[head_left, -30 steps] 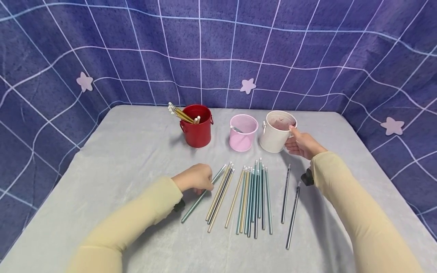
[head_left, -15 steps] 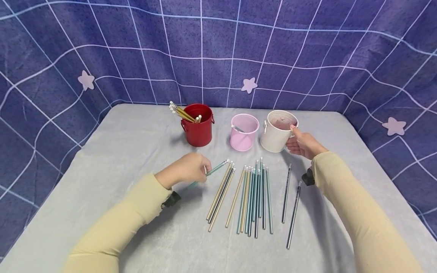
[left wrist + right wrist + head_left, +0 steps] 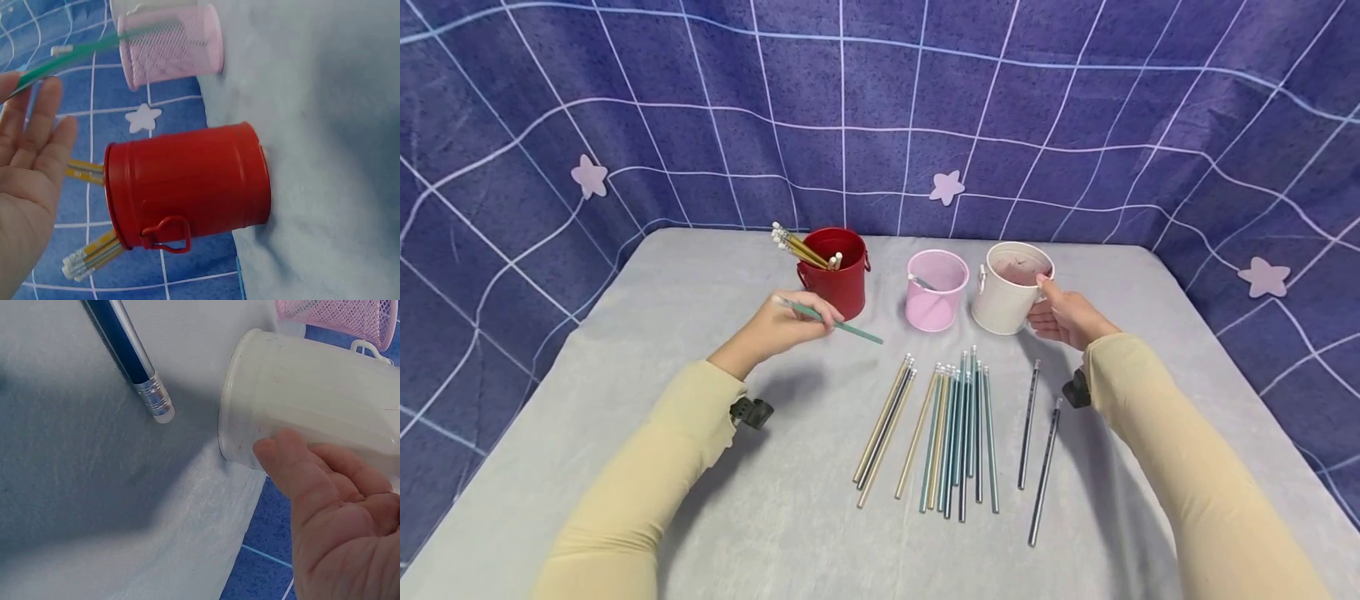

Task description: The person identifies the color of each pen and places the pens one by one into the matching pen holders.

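My left hand (image 3: 786, 322) pinches a green pencil (image 3: 859, 332) above the table, just in front of the red bucket (image 3: 838, 293). In the left wrist view the green pencil (image 3: 69, 57) overlaps the pink mesh bucket (image 3: 172, 47). Several yellow pencils (image 3: 797, 248) stick out of the red bucket, erasers up. My right hand (image 3: 1070, 318) holds the white bucket (image 3: 1003, 302) at its right side, thumb at the rim and fingers against the wall. Its inside shows reddish marks. A single pencil (image 3: 922, 283) leans in the pink bucket, which stands between the other two.
Gold, teal and dark pencils (image 3: 955, 442) lie in a loose row mid-table, erasers toward the buckets. Two dark pencils (image 3: 1028, 427) lie apart at the right. A blue gridded cloth (image 3: 880, 117) hangs behind the grey-covered table (image 3: 737, 517).
My left hand has lifted the green pencil off the table and carried it up and left toward the red bucket, turning it on the way. The right hand stays at the white bucket.
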Demonstrator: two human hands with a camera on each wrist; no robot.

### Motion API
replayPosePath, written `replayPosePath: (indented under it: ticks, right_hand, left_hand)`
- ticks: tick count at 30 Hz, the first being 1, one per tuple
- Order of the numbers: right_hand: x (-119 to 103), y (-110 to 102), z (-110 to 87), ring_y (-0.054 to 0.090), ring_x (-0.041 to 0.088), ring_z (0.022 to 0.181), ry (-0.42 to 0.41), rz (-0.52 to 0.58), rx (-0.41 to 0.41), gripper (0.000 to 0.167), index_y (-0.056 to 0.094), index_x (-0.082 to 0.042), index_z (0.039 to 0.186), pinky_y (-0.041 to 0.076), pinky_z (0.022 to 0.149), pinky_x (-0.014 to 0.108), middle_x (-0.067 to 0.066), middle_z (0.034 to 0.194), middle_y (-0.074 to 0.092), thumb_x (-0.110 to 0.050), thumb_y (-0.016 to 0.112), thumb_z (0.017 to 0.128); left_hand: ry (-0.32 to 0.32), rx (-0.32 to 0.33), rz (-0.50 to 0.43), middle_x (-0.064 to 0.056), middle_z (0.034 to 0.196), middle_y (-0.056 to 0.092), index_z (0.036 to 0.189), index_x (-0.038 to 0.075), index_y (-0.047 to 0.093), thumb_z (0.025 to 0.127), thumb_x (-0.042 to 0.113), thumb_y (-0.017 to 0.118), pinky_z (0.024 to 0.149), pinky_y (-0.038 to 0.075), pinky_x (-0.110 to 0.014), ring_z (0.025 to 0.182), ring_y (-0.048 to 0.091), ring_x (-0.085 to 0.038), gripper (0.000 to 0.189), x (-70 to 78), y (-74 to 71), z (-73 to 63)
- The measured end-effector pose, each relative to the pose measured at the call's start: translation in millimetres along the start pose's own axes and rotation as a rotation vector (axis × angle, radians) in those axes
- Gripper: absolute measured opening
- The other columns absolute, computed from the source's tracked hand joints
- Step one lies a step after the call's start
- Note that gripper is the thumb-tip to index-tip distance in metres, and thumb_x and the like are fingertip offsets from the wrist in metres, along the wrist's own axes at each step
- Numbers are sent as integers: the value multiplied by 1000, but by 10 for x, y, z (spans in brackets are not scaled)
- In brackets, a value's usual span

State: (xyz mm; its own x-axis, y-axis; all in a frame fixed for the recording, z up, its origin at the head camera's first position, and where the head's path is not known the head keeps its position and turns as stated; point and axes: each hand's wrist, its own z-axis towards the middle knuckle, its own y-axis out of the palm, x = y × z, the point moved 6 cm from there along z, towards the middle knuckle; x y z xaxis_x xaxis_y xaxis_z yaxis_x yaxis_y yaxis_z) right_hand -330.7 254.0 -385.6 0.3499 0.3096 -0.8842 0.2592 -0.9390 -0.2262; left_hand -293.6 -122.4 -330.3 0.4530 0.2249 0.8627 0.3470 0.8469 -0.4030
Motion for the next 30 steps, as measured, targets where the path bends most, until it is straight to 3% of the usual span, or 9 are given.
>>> replayPosePath:
  ticks: [4,7,12,15,20,24,30]
  right_hand:
    - [-1,18,8,25,45,136,0,-2,-5,90,15,26,137,26,111,45,41,144,22,-56,13,98]
    - [-1,17,9,25,45,136,0,-10,-6,90,15,26,137,26,111,45,41,144,22,-55,13,98]
    - [3,3,13,26,44,136,1,-13,-6,90,15,26,138,26,111,45,41,144,22,-55,12,98]
    - [12,-6,20,26,44,136,4,-6,-1,90,15,26,138,27,111,45,41,144,22,-56,13,98]
    - [24,-9,27,26,44,137,4,-8,-6,89,15,26,138,26,111,46,41,144,22,-55,12,99]
    - [16,-13,31,25,45,136,-1,-14,-6,90,16,26,137,26,111,46,41,144,22,-56,13,99]
    - [1,-12,33,27,45,136,2,-20,2,89,16,26,137,27,111,45,41,144,24,-55,14,99]
  left_hand:
    - [-128,84,-40,-2,90,72,83,-10,68,82,-5,67,69,49,-21,79,61,-9,5,-32,-125,1]
    - [-159,127,-49,3,89,71,89,-10,69,83,-3,68,71,51,-22,78,60,-9,10,13,-206,9]
    - [-151,196,-74,13,85,69,84,-1,73,82,-4,69,67,49,-20,77,60,-9,5,138,-331,41]
    - [-115,233,-90,14,83,69,80,4,73,81,-7,68,67,50,-19,77,61,-8,13,220,-399,85]
    - [-84,275,-63,11,86,69,81,-2,71,83,-6,67,69,50,-19,83,62,-10,6,354,-469,157]
    - [-110,284,-49,6,91,70,85,-9,68,84,-3,67,72,51,-20,87,64,-12,6,388,-439,230]
    - [-106,327,-73,7,87,69,86,-8,68,83,-4,67,66,50,-18,73,63,-7,5,378,-304,367]
